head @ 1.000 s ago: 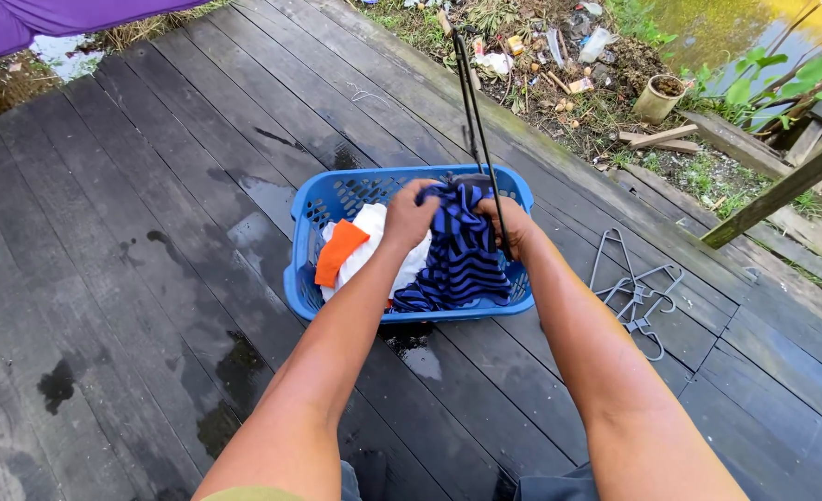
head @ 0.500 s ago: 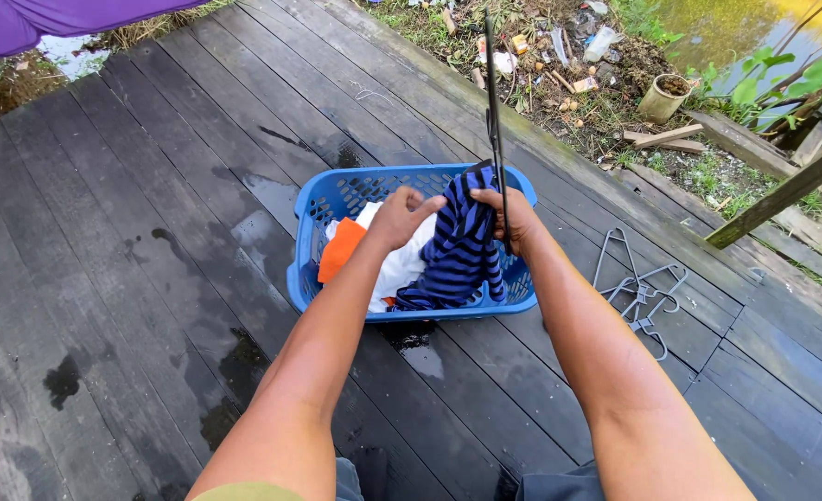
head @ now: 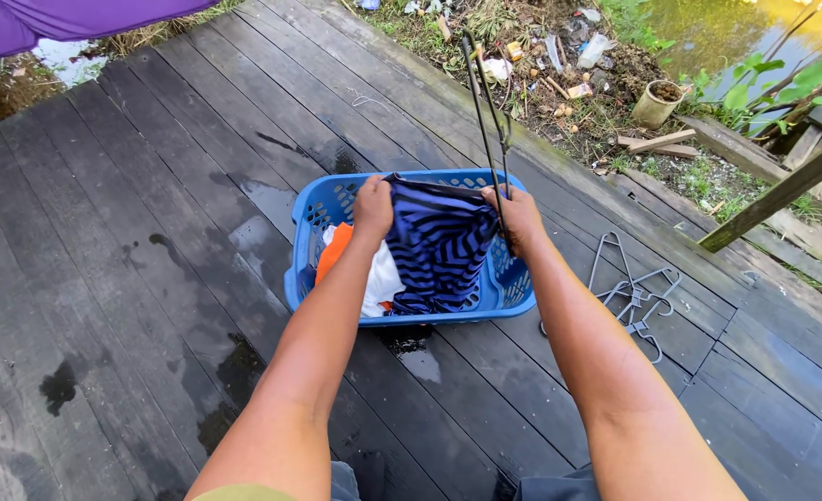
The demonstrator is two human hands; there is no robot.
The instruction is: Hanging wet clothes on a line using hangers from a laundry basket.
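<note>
On dark wet deck boards [head: 151, 278], left to right: left hand [head: 374, 206] pinches one top edge of a blue-and-black striped garment [head: 439, 246], holding it stretched over a blue plastic laundry basket [head: 311, 218]. Right hand [head: 519, 215] grips the garment's other edge together with a dark wire hanger [head: 487, 102] that stands up from the fist. Step in hand, by the look of it: spreading the garment open to take the hanger; next move would need the hanger end fed into the opening while the left hand keeps the cloth taut. Basket also holds a white cloth [head: 380, 278] and an orange piece [head: 334, 252], under the striped one. Spare grey hangers [head: 638, 288] lie on the boards, right of the basket.
</note>
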